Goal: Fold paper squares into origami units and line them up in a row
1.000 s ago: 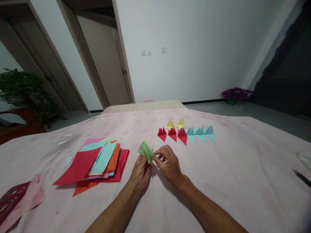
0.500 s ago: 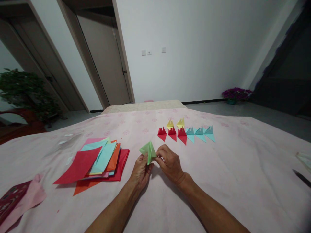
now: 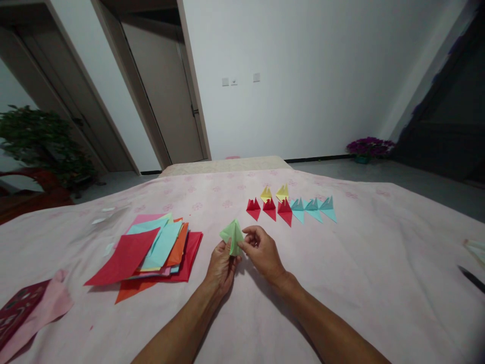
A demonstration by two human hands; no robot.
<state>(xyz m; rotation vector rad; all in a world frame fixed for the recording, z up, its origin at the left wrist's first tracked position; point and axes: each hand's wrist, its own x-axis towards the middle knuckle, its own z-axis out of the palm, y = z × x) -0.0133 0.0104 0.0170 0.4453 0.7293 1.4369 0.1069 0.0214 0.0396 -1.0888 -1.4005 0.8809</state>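
A partly folded green paper [image 3: 235,235] is held up above the pink cloth, its point facing away from me. My left hand [image 3: 221,265] grips its lower left part, thumb on top. On the paper's lower right edge, my right hand [image 3: 262,250] pinches with thumb and a finger. Beyond the hands stand folded paper figures: several in red [image 3: 285,211], two yellow ones [image 3: 282,193] behind them, and light blue ones [image 3: 312,208] to the right.
Left of my hands lies a pile of coloured paper sheets [image 3: 125,255]. A dark red packet [image 3: 22,308] with pink paper is at the lower left, and a dark pointed object [image 3: 472,278] at the right edge.
The green paper has turned slightly and looks flatter, its right side now lying closer in. My right hand has shifted its fingers along the paper's right edge.
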